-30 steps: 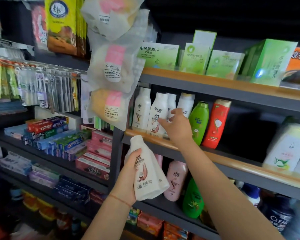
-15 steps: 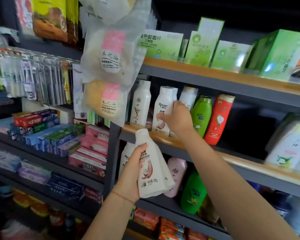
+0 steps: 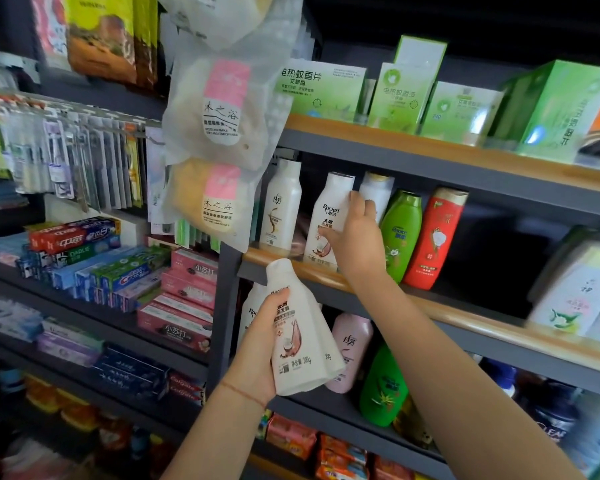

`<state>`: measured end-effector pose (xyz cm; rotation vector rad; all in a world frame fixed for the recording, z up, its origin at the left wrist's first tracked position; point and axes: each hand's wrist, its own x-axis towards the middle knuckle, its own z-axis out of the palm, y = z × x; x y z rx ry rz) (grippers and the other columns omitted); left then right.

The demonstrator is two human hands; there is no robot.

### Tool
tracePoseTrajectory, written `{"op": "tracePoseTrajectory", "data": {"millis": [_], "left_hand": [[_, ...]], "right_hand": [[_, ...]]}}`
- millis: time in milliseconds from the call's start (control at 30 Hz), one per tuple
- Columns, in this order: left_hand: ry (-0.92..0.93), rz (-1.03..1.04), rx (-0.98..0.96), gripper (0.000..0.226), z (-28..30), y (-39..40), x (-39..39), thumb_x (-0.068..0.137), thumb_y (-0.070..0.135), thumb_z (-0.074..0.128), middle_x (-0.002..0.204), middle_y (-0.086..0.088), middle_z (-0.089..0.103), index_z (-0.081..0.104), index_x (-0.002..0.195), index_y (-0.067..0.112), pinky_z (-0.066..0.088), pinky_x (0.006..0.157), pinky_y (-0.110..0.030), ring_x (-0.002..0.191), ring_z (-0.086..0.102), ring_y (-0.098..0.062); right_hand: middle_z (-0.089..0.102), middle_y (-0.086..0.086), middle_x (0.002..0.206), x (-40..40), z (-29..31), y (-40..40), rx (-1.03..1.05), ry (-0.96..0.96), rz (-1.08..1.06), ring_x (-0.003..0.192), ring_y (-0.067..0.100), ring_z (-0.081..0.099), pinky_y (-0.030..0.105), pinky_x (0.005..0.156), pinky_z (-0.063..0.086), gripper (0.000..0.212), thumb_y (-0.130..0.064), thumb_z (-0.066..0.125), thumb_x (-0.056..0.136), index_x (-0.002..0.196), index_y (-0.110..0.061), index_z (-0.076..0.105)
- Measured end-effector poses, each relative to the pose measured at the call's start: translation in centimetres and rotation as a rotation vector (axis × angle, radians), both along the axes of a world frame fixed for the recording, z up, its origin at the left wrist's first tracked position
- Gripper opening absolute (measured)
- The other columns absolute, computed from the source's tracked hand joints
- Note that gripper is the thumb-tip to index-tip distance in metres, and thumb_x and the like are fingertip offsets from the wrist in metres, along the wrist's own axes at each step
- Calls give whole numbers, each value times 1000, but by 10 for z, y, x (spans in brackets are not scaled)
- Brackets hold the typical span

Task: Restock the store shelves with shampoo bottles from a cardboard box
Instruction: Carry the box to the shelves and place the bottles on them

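My right hand [image 3: 355,237] reaches up to the middle shelf [image 3: 430,304], fingers curled round the right side of a white shampoo bottle [image 3: 329,220] that stands upright at the shelf's front lip. My thumb lies across its label and my fingertips [image 3: 355,199] wrap its shoulder. Just left of those fingers stands another white bottle [image 3: 284,206], also upright. Just behind my fingers is a white bottle with a gold cap [image 3: 378,194], and to their right a green bottle [image 3: 401,233] and then a red bottle [image 3: 433,237], touching side by side.

Below and left of that hand, my left hand [image 3: 262,348] grips two white shampoo bottles [image 3: 300,337] together, tilted with their caps pointing up and left; the thumb presses across the front label and the fingers are hidden behind. A thin red thread circles that wrist.

Behind the held bottles, on the lower shelf [image 3: 326,403], stand a pink bottle [image 3: 352,351] and a green bottle with a leaf print [image 3: 383,389].

Above my right hand, green boxes [image 3: 406,95] line the top shelf. Far left of both hands, toothpaste boxes [image 3: 94,261] lie stacked, and bagged bath sponges [image 3: 219,140] hang over the shelf post.
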<state>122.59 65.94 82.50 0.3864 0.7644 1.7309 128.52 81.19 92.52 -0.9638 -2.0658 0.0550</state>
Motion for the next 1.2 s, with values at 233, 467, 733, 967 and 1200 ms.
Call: {"op": "tracePoseTrajectory", "data": {"millis": [233, 467, 733, 967, 1200], "left_hand": [[41, 28, -50, 28, 0, -2, 2, 86, 43, 67, 85, -5, 74, 76, 94, 18, 55, 70, -35, 72, 70, -22], [24, 30, -63, 28, -2, -7, 4, 87, 43, 67, 78, -4, 72, 78, 79, 20, 56, 65, -35, 66, 70, -21], [18, 22, -58, 32, -3, -8, 1, 88, 42, 65, 79, -3, 73, 80, 69, 21, 55, 68, -35, 66, 71, -20], [21, -22, -43, 41, 1, -9, 1, 93, 40, 59, 75, -1, 74, 80, 63, 21, 55, 61, -31, 61, 71, -17], [52, -16, -21, 40, -1, -8, 1, 94, 39, 57, 75, 0, 74, 80, 65, 24, 55, 70, -35, 63, 71, -17]], "right_hand": [[55, 15, 119, 6, -12, -12, 244, 23, 48, 68, 33, 60, 39, 53, 50, 38, -13, 59, 93, 130, -7, 49], [66, 1, 114, 1, 11, -20, -555, -253, 291, 105, 18, 58, 33, 89, 40, 58, -60, 24, 101, 122, -22, 61], [71, 0, 107, -3, 14, -4, -595, -251, 281, 99, 21, 64, 36, 86, 48, 68, -70, 16, 96, 121, -27, 61], [72, 0, 102, -7, 15, 2, -639, -194, 257, 93, 20, 66, 29, 69, 44, 71, -75, 15, 92, 120, -29, 61], [67, 4, 111, -14, 12, 10, -632, -201, 221, 96, 24, 65, 39, 86, 55, 79, -78, 15, 90, 127, -24, 58]]}}
